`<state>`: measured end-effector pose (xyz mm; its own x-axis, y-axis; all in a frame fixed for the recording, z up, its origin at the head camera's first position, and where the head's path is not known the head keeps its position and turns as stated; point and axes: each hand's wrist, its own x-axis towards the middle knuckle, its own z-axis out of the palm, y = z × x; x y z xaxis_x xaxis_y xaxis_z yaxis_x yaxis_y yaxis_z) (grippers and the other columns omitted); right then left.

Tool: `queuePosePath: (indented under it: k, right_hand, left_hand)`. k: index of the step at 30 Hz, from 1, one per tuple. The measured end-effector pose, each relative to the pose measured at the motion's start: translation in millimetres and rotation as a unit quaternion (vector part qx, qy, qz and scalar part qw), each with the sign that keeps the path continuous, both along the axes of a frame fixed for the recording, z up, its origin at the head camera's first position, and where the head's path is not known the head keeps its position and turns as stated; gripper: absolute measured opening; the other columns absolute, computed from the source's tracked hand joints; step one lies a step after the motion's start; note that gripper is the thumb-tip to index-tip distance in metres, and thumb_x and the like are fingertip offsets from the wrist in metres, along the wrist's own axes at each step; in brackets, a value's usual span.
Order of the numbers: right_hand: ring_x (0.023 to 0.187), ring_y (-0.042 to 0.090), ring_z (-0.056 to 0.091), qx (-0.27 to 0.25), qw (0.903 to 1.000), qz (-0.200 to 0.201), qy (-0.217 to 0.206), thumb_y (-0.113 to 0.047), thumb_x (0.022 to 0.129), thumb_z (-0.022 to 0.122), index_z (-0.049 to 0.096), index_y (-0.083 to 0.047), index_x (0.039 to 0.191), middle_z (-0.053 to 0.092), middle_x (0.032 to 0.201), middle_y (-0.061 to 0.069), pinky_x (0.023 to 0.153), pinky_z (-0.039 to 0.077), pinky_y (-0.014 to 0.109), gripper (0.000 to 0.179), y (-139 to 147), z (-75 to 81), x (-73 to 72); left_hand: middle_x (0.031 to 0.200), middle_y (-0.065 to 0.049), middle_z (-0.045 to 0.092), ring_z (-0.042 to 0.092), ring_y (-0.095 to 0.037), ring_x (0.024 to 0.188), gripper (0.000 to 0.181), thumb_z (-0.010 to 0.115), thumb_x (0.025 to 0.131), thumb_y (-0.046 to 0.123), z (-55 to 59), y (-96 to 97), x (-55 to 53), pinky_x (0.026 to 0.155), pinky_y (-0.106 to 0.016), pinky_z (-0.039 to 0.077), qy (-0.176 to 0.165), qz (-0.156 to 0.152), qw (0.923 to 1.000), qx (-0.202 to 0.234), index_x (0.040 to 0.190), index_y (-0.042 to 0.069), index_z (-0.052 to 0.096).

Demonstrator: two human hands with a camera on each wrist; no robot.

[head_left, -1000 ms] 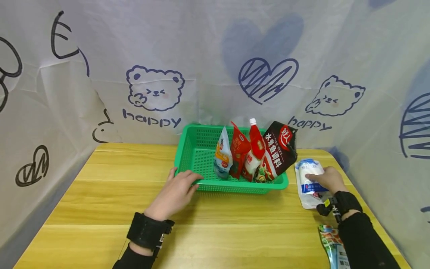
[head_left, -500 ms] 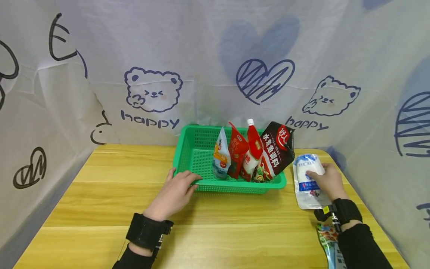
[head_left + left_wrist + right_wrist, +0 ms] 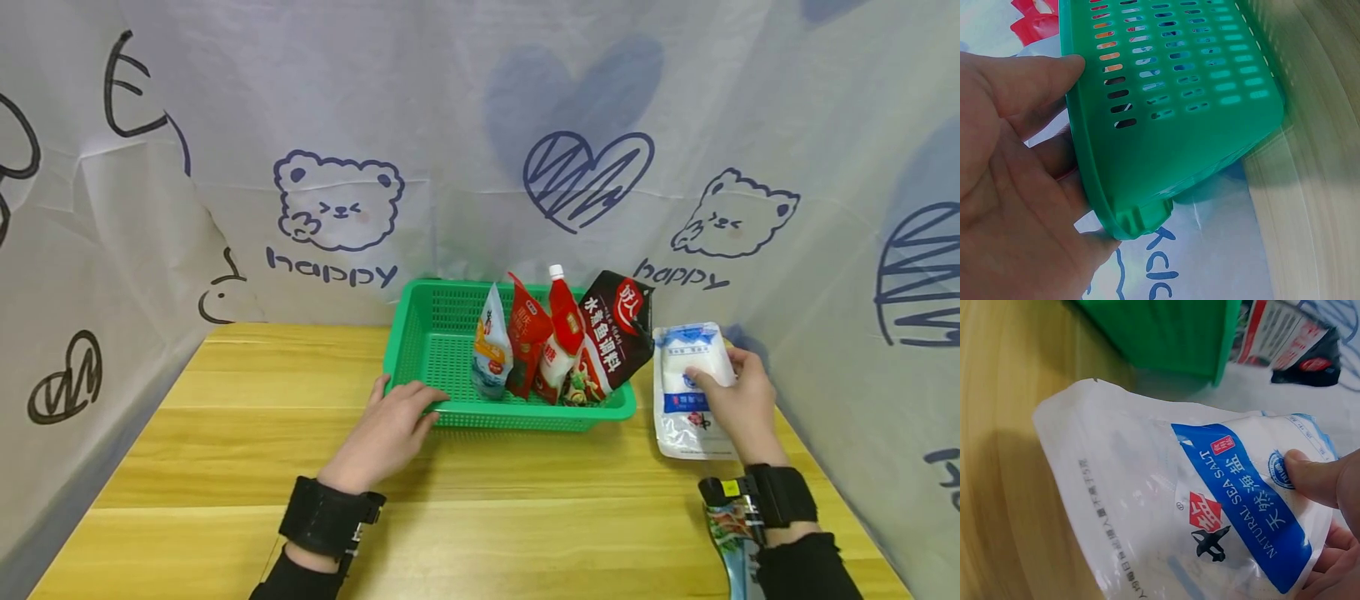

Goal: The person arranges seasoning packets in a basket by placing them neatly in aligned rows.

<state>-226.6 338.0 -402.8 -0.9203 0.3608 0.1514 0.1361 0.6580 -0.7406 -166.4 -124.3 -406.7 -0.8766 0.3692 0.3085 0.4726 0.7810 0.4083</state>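
My right hand [image 3: 746,408] holds a white and blue bag of sea salt [image 3: 682,425] by its right edge, right of the basket. In the right wrist view the thumb [image 3: 1313,478] presses on the bag's printed front, with fingers behind it. My left hand [image 3: 390,429] grips the front-left corner of a green plastic basket [image 3: 517,418]; the left wrist view has the thumb [image 3: 1063,72] outside the rim and fingers behind it. Inside the basket stand a white and orange pouch [image 3: 491,346], a red pouch [image 3: 527,333], a red spouted pouch [image 3: 562,342] and a leaning black seasoning packet [image 3: 618,325].
A colourful packet [image 3: 731,533] lies on the wooden table [image 3: 525,517] at the front right, partly hidden beneath my right wrist. White cloth with drawings [image 3: 465,125] hangs close behind and at both sides of the table.
My right hand has lifted the salt bag off the table and tilted it more upright, moving slightly away from me. The left hand stays on the basket's corner.
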Motion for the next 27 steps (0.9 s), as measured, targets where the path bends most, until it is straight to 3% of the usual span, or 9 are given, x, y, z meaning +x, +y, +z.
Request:
queuePosePath:
  k: [5,14,18,21,24,27]
  right_hand:
    - [0.122,0.044,0.053,-0.01,0.9991,-0.004,0.041,-0.029,0.101,0.07,0.033,0.006,0.154,0.048,0.145,0.033,0.104,0.047,0.06,0.073,-7.6,8.1,17.6]
    - [0.123,0.038,0.055,-0.013,0.9975,-0.013,0.068,-0.032,0.101,0.069,0.034,0.002,0.154,0.05,0.148,0.027,0.105,0.049,0.057,0.071,-21.4,23.9,46.9]
    - [0.115,0.031,0.057,-0.004,0.9947,-0.01,0.102,-0.027,0.1,0.072,0.039,0.002,0.151,0.055,0.143,0.025,0.094,0.054,0.029,0.068,-29.7,31.3,56.7]
    - [0.105,0.017,0.058,-0.003,0.9897,0.001,0.143,-0.02,0.097,0.075,0.043,0.004,0.147,0.059,0.135,0.023,0.081,0.047,0.009,0.063,-38.7,37.0,64.0]
    - [0.098,0.003,0.056,-0.007,0.9815,0.026,0.19,-0.01,0.094,0.078,0.045,0.007,0.142,0.062,0.13,0.022,0.078,0.045,0.003,0.06,-50.6,41.8,69.5]
    - [0.098,-0.002,0.056,-0.013,0.9728,0.059,0.224,-0.003,0.091,0.079,0.046,0.009,0.139,0.064,0.127,0.022,0.079,0.046,0.002,0.059,-64.9,44.5,72.6]
  left_hand:
    - [0.118,-0.007,0.072,0.066,-0.028,0.116,0.028,0.073,0.097,0.007,-0.5,0.8,0.0,0.12,-0.072,0.018,-0.003,-0.001,1.0,-0.001,0.125,0.007,0.071]
    - [0.119,-0.007,0.072,0.065,-0.029,0.116,0.03,0.072,0.097,0.007,-0.8,-0.9,0.7,0.12,-0.072,0.018,-0.004,-0.001,1.0,-0.003,0.127,0.007,0.071]
    - [0.12,-0.008,0.072,0.065,-0.03,0.117,0.03,0.072,0.097,0.007,-0.8,-1.4,-0.1,0.12,-0.071,0.017,-0.006,0.001,1.0,-0.003,0.127,0.007,0.071]
    - [0.119,-0.008,0.072,0.065,-0.03,0.117,0.029,0.072,0.097,0.007,-0.8,-1.4,-0.6,0.12,-0.071,0.017,-0.005,0.0,1.0,-0.003,0.127,0.007,0.071]
    - [0.119,-0.008,0.072,0.065,-0.03,0.117,0.029,0.072,0.097,0.007,-0.9,-1.0,-1.0,0.12,-0.071,0.018,-0.004,-0.001,1.0,-0.001,0.127,0.007,0.071]
    - [0.12,-0.007,0.072,0.065,-0.03,0.118,0.029,0.072,0.098,0.007,-1.0,-0.5,-1.3,0.121,-0.071,0.018,-0.004,-0.002,1.0,0.0,0.127,0.007,0.071]
